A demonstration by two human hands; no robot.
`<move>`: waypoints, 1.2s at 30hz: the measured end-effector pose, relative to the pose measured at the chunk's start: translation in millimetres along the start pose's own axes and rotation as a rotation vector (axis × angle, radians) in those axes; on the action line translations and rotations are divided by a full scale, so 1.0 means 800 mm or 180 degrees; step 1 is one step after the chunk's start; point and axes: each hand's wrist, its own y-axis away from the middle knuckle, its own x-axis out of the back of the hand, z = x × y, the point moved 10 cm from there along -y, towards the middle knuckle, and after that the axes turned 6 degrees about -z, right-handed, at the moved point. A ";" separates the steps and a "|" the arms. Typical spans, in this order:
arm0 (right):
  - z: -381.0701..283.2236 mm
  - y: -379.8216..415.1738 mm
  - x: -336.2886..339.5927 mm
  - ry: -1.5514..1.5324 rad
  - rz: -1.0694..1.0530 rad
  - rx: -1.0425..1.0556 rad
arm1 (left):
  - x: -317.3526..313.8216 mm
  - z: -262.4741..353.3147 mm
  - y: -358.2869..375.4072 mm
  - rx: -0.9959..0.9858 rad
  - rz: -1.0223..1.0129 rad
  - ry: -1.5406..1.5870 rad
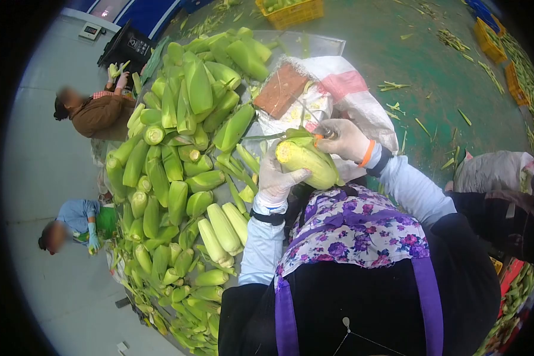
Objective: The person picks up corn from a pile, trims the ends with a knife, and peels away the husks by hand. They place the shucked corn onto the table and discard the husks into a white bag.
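An ear of corn in pale green husk [310,162] is held in front of the apron, its cut yellowish end facing left. My left hand [277,178], in a whitish glove, is wrapped round its left side. My right hand [345,140], also gloved, with an orange band at the wrist, grips a small tool [326,133] with an orange part, against the ear's upper right side. Loose green husk leaves show along the ear's top. Several trimmed, paler ears [224,234] lie side by side to the left of my left forearm.
A large heap of green corn [178,148] covers the table. A reddish-brown block [280,91] rests on a white and pink sack [344,80]. Two people stand across the table at left; another person is at the right edge. Yellow crates [291,14] and husk scraps are on the floor.
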 end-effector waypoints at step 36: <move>-0.016 -0.002 0.017 -0.1332 0.0118 0.0199 | 0.069 -0.022 -0.010 -0.0893 0.2384 -0.0048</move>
